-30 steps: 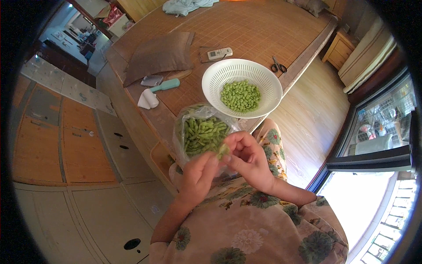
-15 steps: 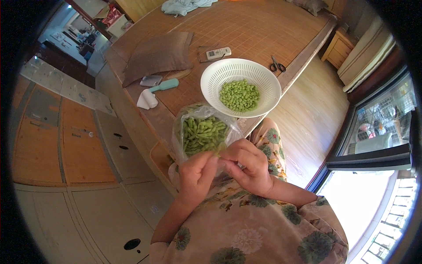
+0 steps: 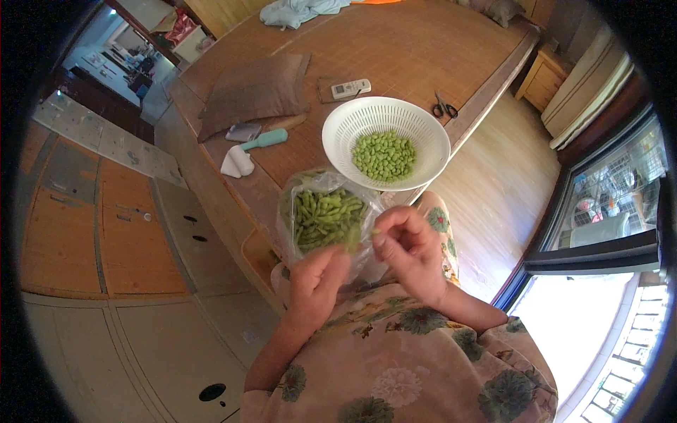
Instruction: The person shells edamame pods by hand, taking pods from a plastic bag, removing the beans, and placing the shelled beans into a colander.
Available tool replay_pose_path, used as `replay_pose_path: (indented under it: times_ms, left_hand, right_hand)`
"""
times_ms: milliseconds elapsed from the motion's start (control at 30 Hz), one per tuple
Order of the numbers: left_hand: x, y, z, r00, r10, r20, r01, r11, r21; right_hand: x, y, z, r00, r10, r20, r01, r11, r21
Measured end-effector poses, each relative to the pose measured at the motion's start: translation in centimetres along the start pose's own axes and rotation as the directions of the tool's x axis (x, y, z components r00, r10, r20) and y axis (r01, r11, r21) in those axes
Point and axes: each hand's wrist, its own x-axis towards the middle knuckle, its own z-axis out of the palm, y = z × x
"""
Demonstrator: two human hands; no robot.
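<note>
Left hand (image 3: 317, 278) of a person in flowered clothes (image 3: 423, 370) pinches 1 green pod (image 3: 352, 240), blurred, with thumb and forefinger closed together, over the near side of a clear plastic bag (image 3: 285, 229). Just to its right, the right hand (image 3: 409, 250) has its thumb brought up to a bent forefinger, the other fingers curled; a small green piece (image 3: 376, 231) shows at the tips, too tiny to name for certain. The 2 hands are near each other but apart.

More green pods (image 3: 328, 215) fill the open bag at the near corner of a mat-covered bed (image 3: 416, 56); whether the bag rests on the bed or the lap is hard to tell. Just beyond it, a white colander (image 3: 340, 134) stands by the bed's right edge, partly over it, with a heap of green beans (image 3: 384, 155) at its bottom.

Black scissors (image 3: 444, 108) lie farther along that right edge. A pale remote control (image 3: 350, 88) lies behind the colander, toward the middle of the bed. By the left edge are a brown pillow (image 3: 254, 88) and a roller with a teal handle (image 3: 268, 137). A light blue cloth (image 3: 300, 11) lies crumpled at the far edge.
</note>
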Motion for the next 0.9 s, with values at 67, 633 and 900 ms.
replay_pose_path:
  times_ms: [67,633,900]
  left_hand:
    - [0.0,0.0,-0.3,0.997,-0.072,0.033,0.076,0.986,-0.15]
    - [0.4,-0.7,0.4,0.966,-0.177,0.188,0.252,0.803,-0.539]
    - [-0.1,-0.1,0.0,0.997,-0.057,0.057,0.065,0.988,-0.139]
  right_hand:
    - [1.5,0.0,-1.0,0.995,-0.058,-0.076,0.058,0.998,0.004]
    - [2.7,1.4,-1.3,0.917,0.068,0.393,-0.008,0.988,-0.152]
    - [2.6,0.3,-0.3,0.936,0.182,0.3,-0.236,0.96,0.152]
